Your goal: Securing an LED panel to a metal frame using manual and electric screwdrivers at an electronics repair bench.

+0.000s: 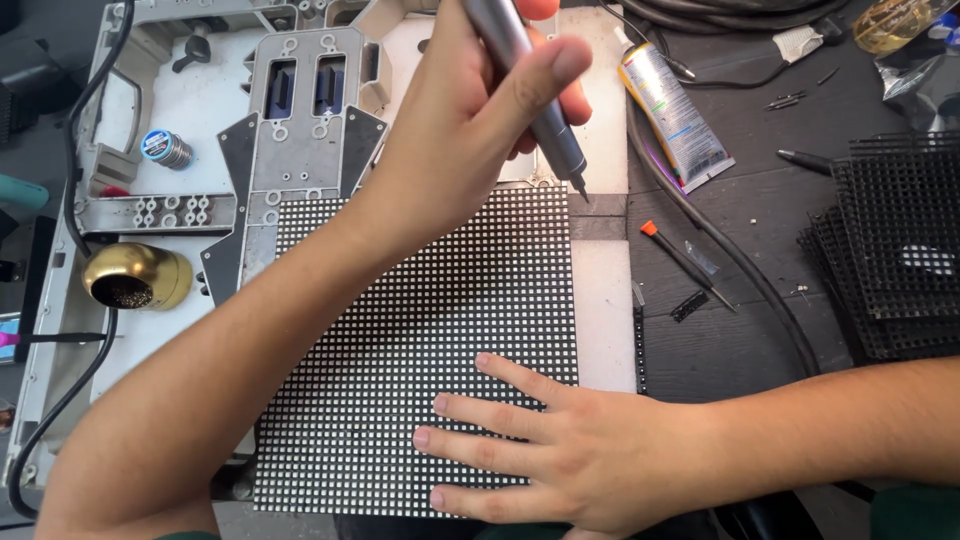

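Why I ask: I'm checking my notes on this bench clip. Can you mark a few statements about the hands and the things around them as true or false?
1. The left hand grips a grey pen-shaped tool, tip at the upper right corner of the dotted panel. True.
2. The right hand is curled into a fist above the panel. False: it lies flat on it, fingers spread.
3. The glue tube lies on the panel. False: it lies on the dark table to the panel's right.
4. The brass-coloured ball holder sits left of the panel. True.
5. The black grids are stacked at the left edge. False: they are at the right edge.
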